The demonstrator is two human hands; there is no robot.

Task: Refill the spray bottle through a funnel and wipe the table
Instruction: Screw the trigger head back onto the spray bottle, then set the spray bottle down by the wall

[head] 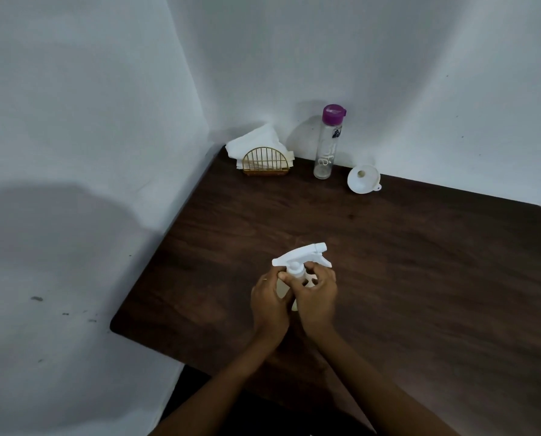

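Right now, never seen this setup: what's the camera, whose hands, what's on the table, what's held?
There is no machine here: a person works with bare hands, and the single picture comes from a wide-angle camera worn on the head, looking forward and down.

The left hand and the right hand both grip the white plastic spray bottle, fingers curled around its neck just below the trigger head. The bottle's body is mostly hidden behind the hands.

On the dark brown wooden table, at the far edge by the wall, stand a gold wire napkin holder with white paper napkins, a clear bottle with a purple cap, and a small white plastic funnel lying tilted.
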